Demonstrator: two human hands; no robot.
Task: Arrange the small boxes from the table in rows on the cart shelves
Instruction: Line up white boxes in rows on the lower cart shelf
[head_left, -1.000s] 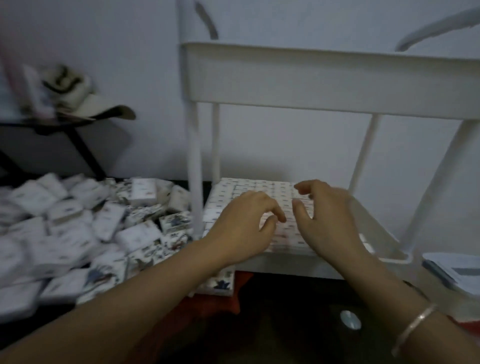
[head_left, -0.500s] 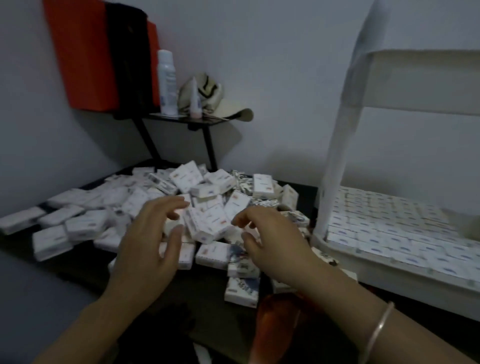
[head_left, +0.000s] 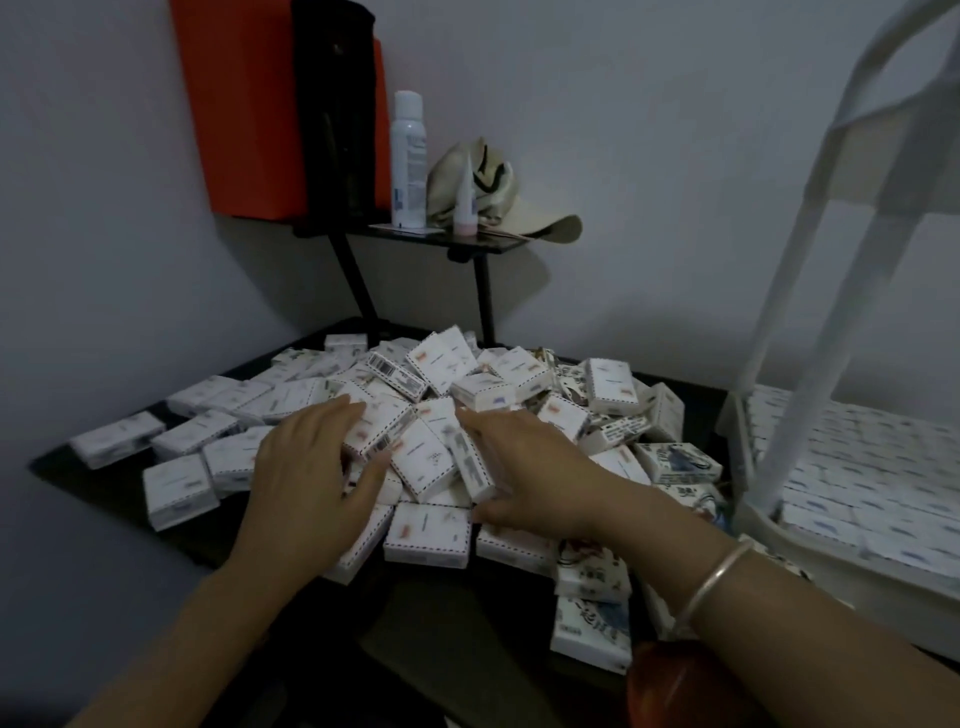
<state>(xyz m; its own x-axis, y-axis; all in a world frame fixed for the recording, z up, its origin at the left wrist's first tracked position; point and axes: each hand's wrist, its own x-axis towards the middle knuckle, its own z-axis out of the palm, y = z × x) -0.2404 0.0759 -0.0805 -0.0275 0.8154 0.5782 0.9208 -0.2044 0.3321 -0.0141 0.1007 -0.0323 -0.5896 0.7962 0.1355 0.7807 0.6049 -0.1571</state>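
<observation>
Now spread-fingered left hand (head_left: 311, 470) and right hand (head_left: 530, 467) are gathering small white cardboard boxes (head_left: 430, 535); next, gripping some for the white cart (head_left: 831, 569).

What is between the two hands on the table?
In the head view, a few small white boxes from the pile lie tilted between the left hand and the right hand.

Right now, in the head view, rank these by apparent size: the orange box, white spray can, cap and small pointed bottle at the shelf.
1. orange box, clearly largest
2. cap
3. spray can, taller than the cap but narrower
4. small pointed bottle
All sit at similar depth, so the order holds.
</observation>
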